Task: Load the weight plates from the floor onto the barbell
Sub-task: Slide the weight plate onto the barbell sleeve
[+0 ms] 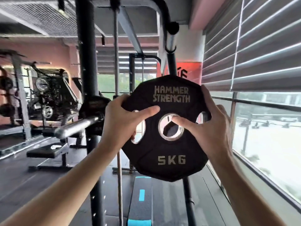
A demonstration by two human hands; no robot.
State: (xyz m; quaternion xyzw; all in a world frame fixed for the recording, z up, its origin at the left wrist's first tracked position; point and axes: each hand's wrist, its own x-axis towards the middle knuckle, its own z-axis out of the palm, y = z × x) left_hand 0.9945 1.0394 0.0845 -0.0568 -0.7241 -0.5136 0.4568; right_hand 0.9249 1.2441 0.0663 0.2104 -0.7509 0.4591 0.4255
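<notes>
A black 5 kg weight plate (169,152), marked HAMMER STRENGTH, is held upright at chest height, facing me. My left hand (120,121) grips its left edge, thumb across the face. My right hand (210,126) grips the right edge, its thumb reaching to the steel-ringed centre hole. The barbell's chrome sleeve end (76,126) points toward me to the left of the plate, level with its centre, apart from it. A black plate (92,108) sits further back on that barbell.
A black rack upright (86,62) stands behind the barbell. A bench (47,152) sits on the dark floor at left, a blue-marked step platform (141,193) below. Window glass and blinds (260,46) run along the right. More gym machines (48,98) stand far left.
</notes>
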